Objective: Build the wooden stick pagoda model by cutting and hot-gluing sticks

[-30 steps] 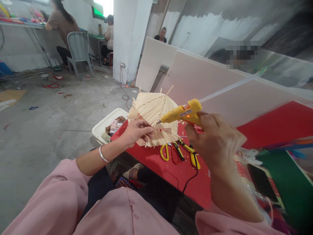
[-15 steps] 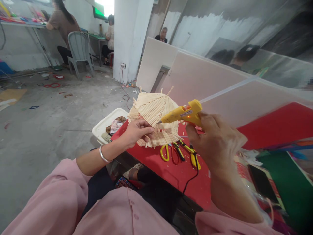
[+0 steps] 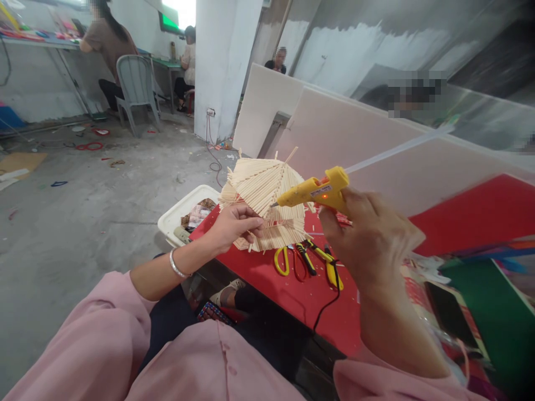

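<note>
My right hand (image 3: pixel 371 234) is wrapped round a yellow hot glue gun (image 3: pixel 320 192) with a long clear glue stick (image 3: pixel 397 150) out of its back and a small orange light lit. Its nozzle points left, at the lower edge of the sloping upper part of a model built of thin wooden sticks (image 3: pixel 267 181). With thumb and fingers closed, my left hand (image 3: pixel 240 225) grips the near left edge of this stick model. Whether a loose stick is also between those fingers, I cannot tell. The model rests over the red table (image 3: pixel 288 303).
Yellow-handled pliers (image 3: pixel 328 264) and scissors (image 3: pixel 282 262) lie on the table, near the gun's black cord. A white tub (image 3: pixel 188 203) stands at the left. White boards (image 3: pixel 355 133) rise behind the table. A phone (image 3: pixel 451 312) lies at the right. Several people sit farther off.
My right hand has shifted slightly up and to the right with the glue gun, so the nozzle sits a little higher. My left hand and the stick model have stayed put.
</note>
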The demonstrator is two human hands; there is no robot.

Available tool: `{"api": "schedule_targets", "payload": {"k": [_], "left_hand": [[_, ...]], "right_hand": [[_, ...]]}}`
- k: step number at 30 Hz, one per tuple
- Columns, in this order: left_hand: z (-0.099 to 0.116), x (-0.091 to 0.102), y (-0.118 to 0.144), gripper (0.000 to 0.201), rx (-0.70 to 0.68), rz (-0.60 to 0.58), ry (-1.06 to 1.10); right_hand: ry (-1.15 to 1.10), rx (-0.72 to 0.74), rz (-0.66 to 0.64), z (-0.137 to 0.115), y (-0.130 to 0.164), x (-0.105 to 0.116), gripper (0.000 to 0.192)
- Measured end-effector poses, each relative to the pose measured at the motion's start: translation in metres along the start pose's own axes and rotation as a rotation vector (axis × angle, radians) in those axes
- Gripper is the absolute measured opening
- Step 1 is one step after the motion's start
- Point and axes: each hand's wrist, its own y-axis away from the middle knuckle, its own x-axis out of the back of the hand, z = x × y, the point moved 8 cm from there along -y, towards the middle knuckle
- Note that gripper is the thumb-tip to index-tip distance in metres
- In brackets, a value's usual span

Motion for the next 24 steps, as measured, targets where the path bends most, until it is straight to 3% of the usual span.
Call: {"api": "schedule_targets", "payload": {"k": [6,24], "left_hand": [[-0.0001,-0.0002,-0.0001,0.019,0.000,0.000,0.006],[-0.0006,0.0012,-0.0013,0.017,-0.014,-0.003,0.006]], "right_hand": [[-0.042,-0.115,-0.136,0.0066,-0.0004,-0.0087,0.036],[-0.020,-0.078,-0.097,0.0049,-0.0043,-0.0059,0.037]]}}
